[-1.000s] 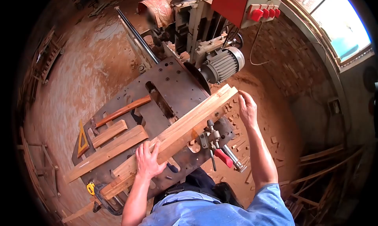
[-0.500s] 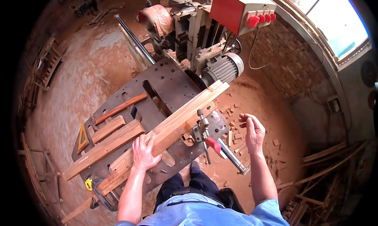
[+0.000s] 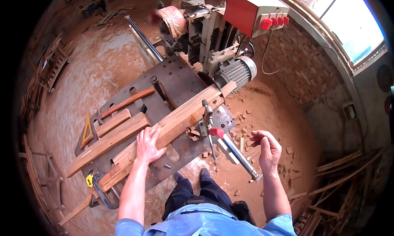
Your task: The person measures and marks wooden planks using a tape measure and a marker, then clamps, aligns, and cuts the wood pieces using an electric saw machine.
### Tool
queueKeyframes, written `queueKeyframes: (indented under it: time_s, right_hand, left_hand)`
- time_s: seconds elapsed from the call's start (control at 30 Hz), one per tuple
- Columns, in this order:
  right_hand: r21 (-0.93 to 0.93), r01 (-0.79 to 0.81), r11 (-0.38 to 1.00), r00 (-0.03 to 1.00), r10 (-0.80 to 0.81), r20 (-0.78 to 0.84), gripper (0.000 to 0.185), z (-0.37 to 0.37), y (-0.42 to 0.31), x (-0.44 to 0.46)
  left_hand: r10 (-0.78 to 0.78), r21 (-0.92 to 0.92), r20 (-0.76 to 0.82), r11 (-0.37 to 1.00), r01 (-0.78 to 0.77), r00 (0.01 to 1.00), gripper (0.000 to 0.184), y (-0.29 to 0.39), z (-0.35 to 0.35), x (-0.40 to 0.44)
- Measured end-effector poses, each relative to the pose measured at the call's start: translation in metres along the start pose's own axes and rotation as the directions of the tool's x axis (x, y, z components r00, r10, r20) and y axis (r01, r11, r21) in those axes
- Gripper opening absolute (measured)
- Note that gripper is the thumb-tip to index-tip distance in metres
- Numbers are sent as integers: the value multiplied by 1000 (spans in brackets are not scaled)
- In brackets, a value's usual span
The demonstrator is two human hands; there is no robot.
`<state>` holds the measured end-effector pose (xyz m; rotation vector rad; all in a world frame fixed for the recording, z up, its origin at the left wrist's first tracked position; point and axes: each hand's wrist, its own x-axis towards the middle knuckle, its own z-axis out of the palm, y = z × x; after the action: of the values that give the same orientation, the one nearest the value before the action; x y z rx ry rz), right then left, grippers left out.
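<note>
My left hand [image 3: 148,145] is closed over a long wooden plank [image 3: 180,117], fingers across its top. The plank lies slanting over the dark metal machine table [image 3: 180,78], along a wooden fence. Near the plank's far right end, a dark disc edge beside the grey motor [image 3: 239,73] meets the wood. My right hand [image 3: 267,151] hangs in the air right of the table, fingers loosely bent, with nothing visible in it. Between the hands stands a metal clamp [image 3: 208,115], and a red knob [image 3: 216,132] sits near a steel bar [image 3: 242,160].
Shorter wood pieces [image 3: 115,139], a reddish stick [image 3: 129,101] and a yellow triangle [image 3: 87,131] lie on the table's left. A C-clamp [image 3: 104,193] grips its lower left end. Wood offcuts [image 3: 287,166] litter the floor. A red switch box [image 3: 254,14] stands above.
The table, carrying the plank and clamp, has slid away from my body toward the saw disc, with my left hand still on the plank. My right hand stays raised, slightly lower.
</note>
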<state>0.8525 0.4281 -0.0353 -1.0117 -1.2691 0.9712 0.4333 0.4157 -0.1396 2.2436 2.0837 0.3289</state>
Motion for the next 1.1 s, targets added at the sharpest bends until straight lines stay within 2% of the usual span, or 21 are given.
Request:
queueKeyframes:
  time_s: [0.07, 0.2, 0.33, 0.47, 0.6, 0.67, 0.73, 0.8, 0.87, 0.93, 1.0, 1.1]
  right_hand:
    - [-23, -9, 1000, 1000, 9, 8, 20, -6, -2, -13]
    - [-39, -44, 998, 999, 45, 10, 19, -14, 0, -35]
    - [-99, -119, 988, 992, 115, -42, 22, -22, 6, -30]
    - [-258, -256, 932, 967, 243, -83, 23, -12, 15, 4]
    - [-421, -314, 851, 946, 320, -59, 28, 13, 52, 64]
    - [-530, -252, 810, 953, 304, 11, 33, 10, 109, 98]
    - [-652, -151, 743, 961, 266, 80, 39, 38, 131, 132]
    - [-565, -186, 804, 961, 268, 65, 42, 44, 194, 157]
    - [-623, -429, 654, 834, 551, 4, 45, 67, 196, 179]
    - [-466, -580, 668, 719, 689, 93, 45, 70, 210, 190]
    - [-516, -524, 678, 743, 660, 112, 42, 55, 232, 195]
    - [-537, -456, 710, 798, 593, 107, 40, 47, 221, 208]
  left_hand:
    - [19, 14, -44, 1000, -18, 999, 87, 0, 1, 0]
    - [-62, -59, 7, 996, 62, 998, 90, 2, 0, 1]
    - [-63, -94, 3, 994, 63, 998, 86, 3, -4, 1]
    - [-53, -104, -3, 993, 53, 999, 86, 1, -6, 1]
    - [-57, -83, 56, 995, 62, 997, 90, 0, -8, 4]
    - [-57, -44, 104, 997, 62, 993, 91, -3, -6, 3]
    - [-70, -66, 171, 994, 83, 983, 93, -4, -5, 5]
    - [-39, -86, 207, 995, 58, 978, 94, -6, -1, 4]
    - [-35, -87, 190, 995, 52, 981, 95, -6, 7, 3]
    - [-37, -129, 265, 989, 74, 963, 97, -6, 3, 7]
    - [-27, -158, 247, 985, 68, 969, 98, -5, 9, 3]
    - [16, -223, 52, 975, -4, 999, 98, -2, 14, -1]
